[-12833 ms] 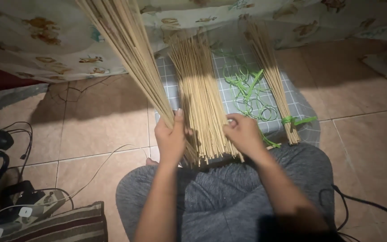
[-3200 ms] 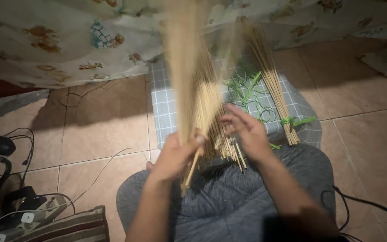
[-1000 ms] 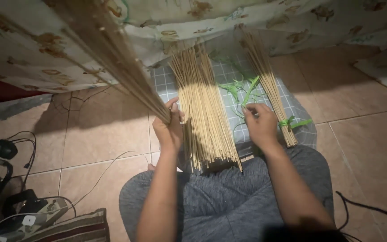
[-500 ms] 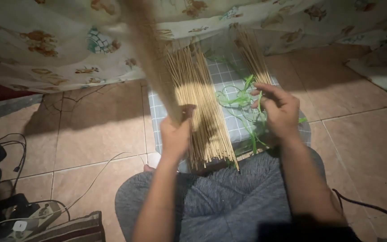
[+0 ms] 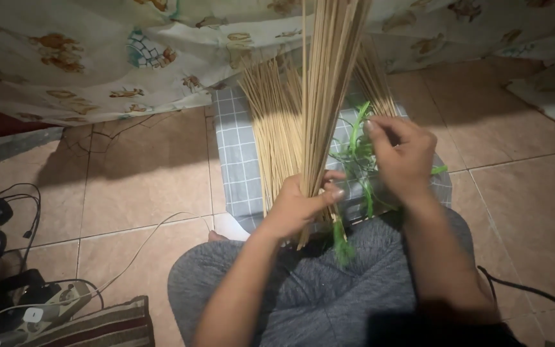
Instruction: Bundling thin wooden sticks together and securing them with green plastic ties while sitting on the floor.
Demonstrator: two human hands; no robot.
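- Left hand (image 5: 300,205) is clamped around the lower end of a stick bundle (image 5: 325,96), which stands nearly upright above the lap.
- Right hand (image 5: 403,154), just right of the bundle, pinches a green strip (image 5: 358,128) between its fingertips.
- More sticks (image 5: 274,128) lie behind on the checked cloth (image 5: 236,154).

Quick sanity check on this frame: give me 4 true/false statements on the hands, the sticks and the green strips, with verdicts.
1. The left hand grips a bundle of sticks held nearly upright. True.
2. The right hand lies flat on the floor tiles. False: it is raised, pinching a green strip.
3. More loose sticks lie on the checked cloth. True.
4. The strips are red. False: they are green, and one hangs below the left hand.
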